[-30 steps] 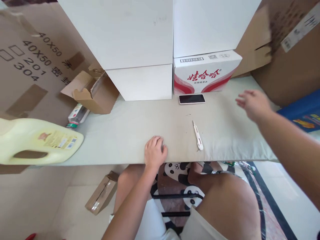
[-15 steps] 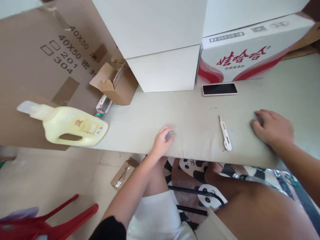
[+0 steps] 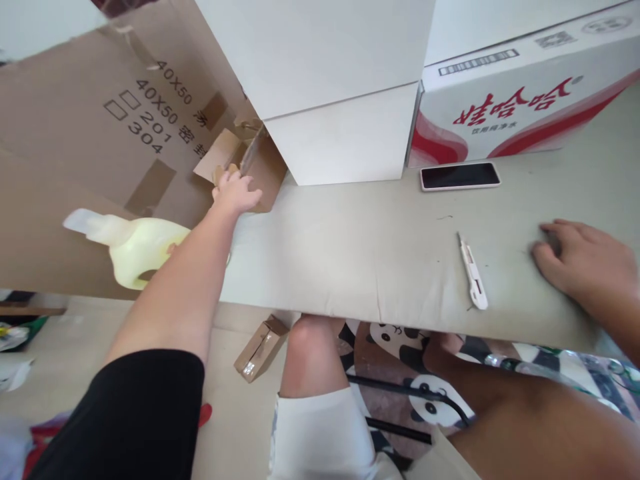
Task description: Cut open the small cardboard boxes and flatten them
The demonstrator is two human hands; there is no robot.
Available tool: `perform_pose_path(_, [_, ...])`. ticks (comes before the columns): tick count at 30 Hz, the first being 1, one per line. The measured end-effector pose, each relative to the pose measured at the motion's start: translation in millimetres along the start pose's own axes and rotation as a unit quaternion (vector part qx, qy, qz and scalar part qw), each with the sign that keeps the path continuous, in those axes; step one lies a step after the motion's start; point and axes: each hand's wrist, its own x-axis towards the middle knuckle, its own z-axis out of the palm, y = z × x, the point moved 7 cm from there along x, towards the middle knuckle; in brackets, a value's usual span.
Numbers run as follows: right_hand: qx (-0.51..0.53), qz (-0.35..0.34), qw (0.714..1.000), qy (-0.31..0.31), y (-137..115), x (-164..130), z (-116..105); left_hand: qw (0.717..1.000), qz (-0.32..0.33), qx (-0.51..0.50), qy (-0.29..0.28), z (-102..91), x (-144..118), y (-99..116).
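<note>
Yellow jug [image 3: 131, 248] lies at far left, partly behind the arm. Left hand [image 3: 234, 192] reaches the small open carton [image 3: 250, 170], fingers curled on its flap: pickup step, judged. Next: firm grip, lift clear. Cutter [image 3: 473, 272] idle mid-table; right hand [image 3: 583, 257] rests flat, fingers loosely together.

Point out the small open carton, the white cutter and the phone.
small open carton [image 3: 267, 175], head view, its brown side wall.
white cutter [image 3: 473, 272], head view, mid handle.
phone [image 3: 460, 176], head view, dark screen.
</note>
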Motion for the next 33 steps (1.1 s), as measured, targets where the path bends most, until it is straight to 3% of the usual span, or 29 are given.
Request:
perform_pose_path(2, [0.003,-0.001,1.000,0.011,-1,0,-2,0.999,0.004,0.028,-0.020,3.4,-8,11])
perform_pose_path(5, [0.009,0.006,1.000,0.004,-3,-1,-5,0.997,0.038,0.050,0.033,-3.6,-38,26])
perform_pose_path(7, [0.013,0.011,1.000,-0.008,-5,-3,-7,0.995,0.063,0.041,0.064,-8.0,-64,26])
perform_pose_path(10, [0.020,0.002,1.000,-0.013,-8,-5,-11,0.980,0.135,-0.052,0.134,-17.5,-110,14])
perform_pose_path(12, [0.028,-0.005,1.000,-0.012,-8,-7,-12,0.951,0.190,-0.147,0.196,-25.4,-146,5])
perform_pose_path(14, [0.044,-0.008,0.999,-0.006,-6,-7,-13,0.931,0.214,-0.191,0.224,-25.5,-181,0])
perform_pose_path(18, [0.094,-0.006,0.996,0.002,-5,-7,-15,0.910,0.233,-0.288,0.186,-5.6,-241,19])
perform_pose_path(21, [0.205,-0.026,0.978,0.027,-27,-16,-30,0.863,0.253,-0.396,0.185,9.3,-270,51])
perform_pose_path(23, [0.340,-0.122,0.931,0.045,-66,-31,-50,0.839,0.269,-0.434,0.188,18.2,-278,74])
perform_pose_path(25, [0.468,-0.266,0.842,0.049,-115,-52,-74,0.821,0.262,-0.472,0.184,26.0,-278,93])
perform_pose_path(27, [0.527,-0.335,0.779,0.054,-153,-70,-89,0.803,0.255,-0.503,0.194,28.8,-274,104])
perform_pose_path(30, [0.537,-0.332,0.772,0.073,-182,-83,-92,0.806,0.236,-0.508,0.192,30.9,-261,109])
perform_pose_path(33, [0.551,-0.296,0.773,0.105,-178,-90,-88,0.840,0.201,-0.472,0.178,34.7,-238,103])
